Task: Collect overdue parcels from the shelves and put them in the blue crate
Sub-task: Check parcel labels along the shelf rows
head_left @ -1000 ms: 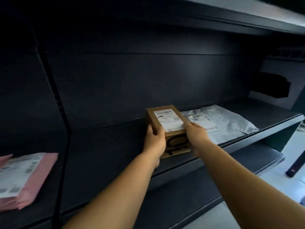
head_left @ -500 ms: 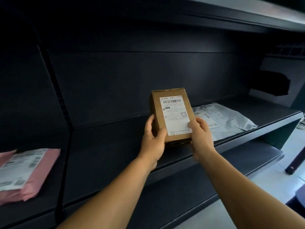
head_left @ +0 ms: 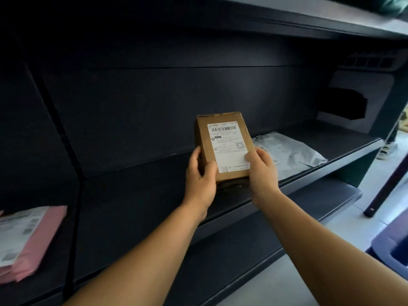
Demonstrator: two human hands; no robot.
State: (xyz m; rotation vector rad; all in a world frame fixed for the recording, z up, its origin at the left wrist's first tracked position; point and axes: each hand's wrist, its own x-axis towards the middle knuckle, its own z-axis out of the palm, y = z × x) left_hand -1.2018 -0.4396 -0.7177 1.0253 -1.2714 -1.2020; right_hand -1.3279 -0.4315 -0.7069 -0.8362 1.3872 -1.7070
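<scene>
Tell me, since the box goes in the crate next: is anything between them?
Nothing visible. Both hands, left hand and right hand, hold the box; the blue crate sits lower right, with only the right forearm crossing that way.

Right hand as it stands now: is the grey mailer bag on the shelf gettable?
Probably not yet: the right hand grips the cardboard box together with the left hand. The grey mailer bag lies unobstructed just beyond it.

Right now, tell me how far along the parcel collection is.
Done: nothing can be confirmed; only a corner of the blue crate shows, its contents hidden. In hand: the left hand and right hand hold a brown box upright, label facing the camera. Left: put it in the crate, then check the grey bag on the shelf and the pink bag further left.
</scene>
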